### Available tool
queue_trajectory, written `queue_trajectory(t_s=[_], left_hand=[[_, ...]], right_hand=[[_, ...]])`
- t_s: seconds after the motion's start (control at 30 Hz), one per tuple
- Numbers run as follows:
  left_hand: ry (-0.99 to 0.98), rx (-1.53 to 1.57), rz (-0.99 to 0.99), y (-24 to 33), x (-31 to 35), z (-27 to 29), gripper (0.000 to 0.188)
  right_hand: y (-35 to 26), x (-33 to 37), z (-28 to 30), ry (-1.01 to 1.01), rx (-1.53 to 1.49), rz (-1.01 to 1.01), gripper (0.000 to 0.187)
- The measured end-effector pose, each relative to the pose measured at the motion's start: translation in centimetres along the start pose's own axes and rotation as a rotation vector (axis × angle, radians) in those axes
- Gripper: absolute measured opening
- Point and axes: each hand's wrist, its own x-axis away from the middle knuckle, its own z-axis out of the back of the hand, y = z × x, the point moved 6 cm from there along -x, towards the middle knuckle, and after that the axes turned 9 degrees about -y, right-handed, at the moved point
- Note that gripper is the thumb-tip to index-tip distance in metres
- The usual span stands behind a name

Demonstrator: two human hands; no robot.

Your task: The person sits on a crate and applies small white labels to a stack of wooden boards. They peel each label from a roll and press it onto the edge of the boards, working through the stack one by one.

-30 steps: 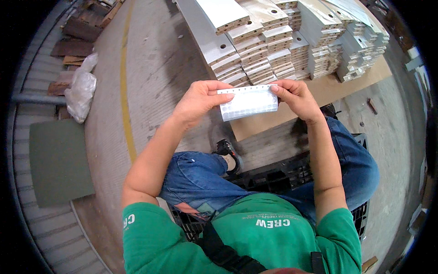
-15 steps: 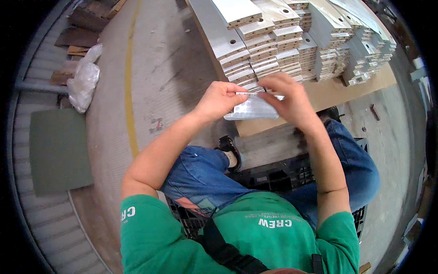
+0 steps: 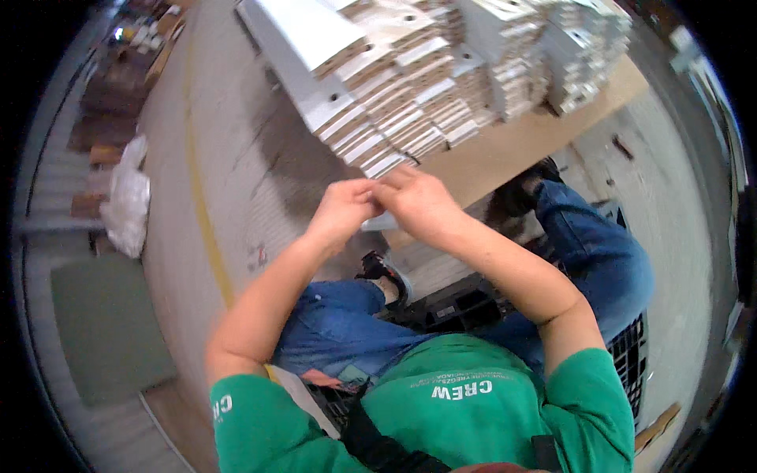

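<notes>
My left hand point(image 3: 341, 211) and my right hand point(image 3: 418, 203) meet in front of the stacked boards, fingertips pressed together. Between them they pinch a small see-through plastic bag point(image 3: 380, 224); only a pale strip of it shows below the fingers. Both hands are closed, the right one partly over the left fingertips. Anything else inside the pinch is hidden. Just beyond the fingers rises a stack of white-faced boards point(image 3: 374, 130) with holes in their raw edges.
The boards rest on a brown sheet point(image 3: 481, 162). Beneath my legs is a black plastic pallet point(image 3: 453, 309). On the left are a green panel point(image 3: 110, 327), a white plastic bundle point(image 3: 126, 201) and a yellow floor line point(image 3: 201, 205). A small dark piece point(image 3: 622, 147) lies on the floor at right.
Both hands have moved left and slightly nearer, and the right has closed in against the left. The bag, spread between them before, is now mostly covered. The whole view has shifted and turned.
</notes>
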Motion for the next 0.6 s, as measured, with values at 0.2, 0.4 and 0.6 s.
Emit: queue_trajectory(t_s=[0.2, 0.4, 0.6], left_hand=[[-0.020, 0.151, 0.200, -1.7, 0.3, 0.5, 0.025], [-0.109, 0.181, 0.207, -1.6, -0.2, -0.3, 0.028], [-0.088, 0.096, 0.201, -1.9, -0.4, -0.3, 0.054]], right_hand=[[-1.2, 0.6, -1.4, 0.094, 0.059, 0.039, 0.014], [-0.6, 1.7, -1.7, 0.142, 0.053, 0.023, 0.011], [8.4, 1.0, 0.6, -0.101, -0.773, -0.125, 0.015]])
